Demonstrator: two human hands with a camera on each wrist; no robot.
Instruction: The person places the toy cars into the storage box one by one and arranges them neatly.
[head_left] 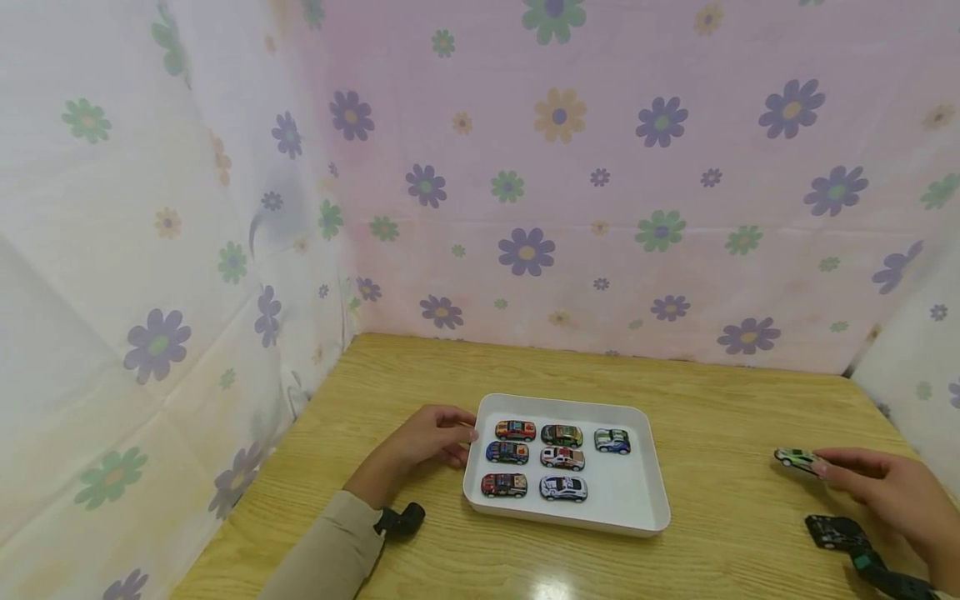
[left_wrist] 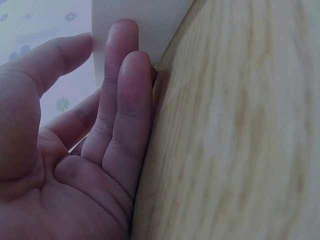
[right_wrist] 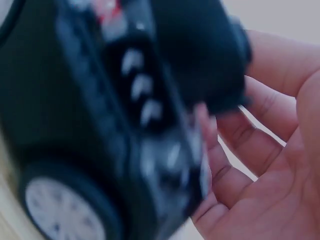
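A shallow white tray holds several small toy cars, among them a red one and a white one. My left hand touches the tray's left wall from outside; in the left wrist view its fingers lie nearly straight against the wall, thumb tip at the edge. To the right of the tray, my right hand pinches a green-and-white toy car by one end. A dark toy car with white chevrons blocks much of the right wrist view and hides the pinched car there.
A wooden table runs back to a flowered cloth, with more cloth at both sides. Black wrist cameras sit at both cuffs. The dark car lies close to the right one. Inside the tray, the cars stand in columns toward the left and middle.
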